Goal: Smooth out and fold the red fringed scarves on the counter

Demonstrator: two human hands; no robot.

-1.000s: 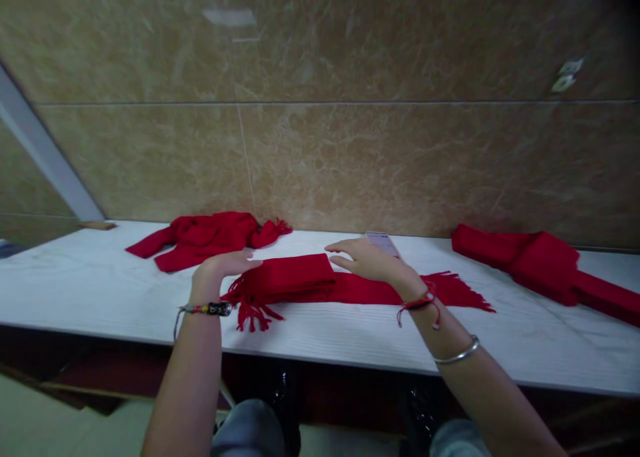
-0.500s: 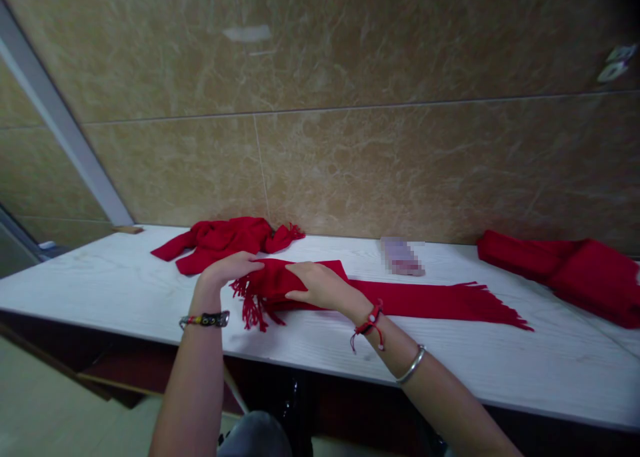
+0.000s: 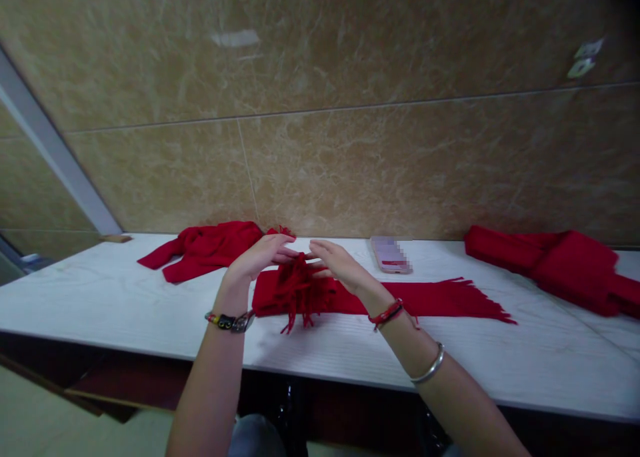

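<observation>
A red scarf [image 3: 425, 298] lies lengthwise on the white table, its left part folded over in layers. Above that folded part, a bunched fringed end [image 3: 300, 290] is raised, its tassels hanging down. My left hand [image 3: 257, 258] grips the bunch from the left, with fingers pointing inward. From the other side, my right hand [image 3: 341, 265] holds it too, its fingertips close to those of the left. The scarf's other fringed end [image 3: 475, 300] rests flat to the right. Exactly how the fingers pinch the cloth is partly hidden.
A crumpled red scarf [image 3: 215, 247] lies behind my left hand. A phone [image 3: 390, 255], partly pixelated, sits near the wall. Folded red cloth [image 3: 565, 267] is at the right of the white table [image 3: 165, 320]. A tiled wall [image 3: 325, 163] bounds the back.
The fringed end has been lifted and brought rightward over the folded scarf, between my hands. My left hand has moved right, nearer my right hand. The view has shifted slightly.
</observation>
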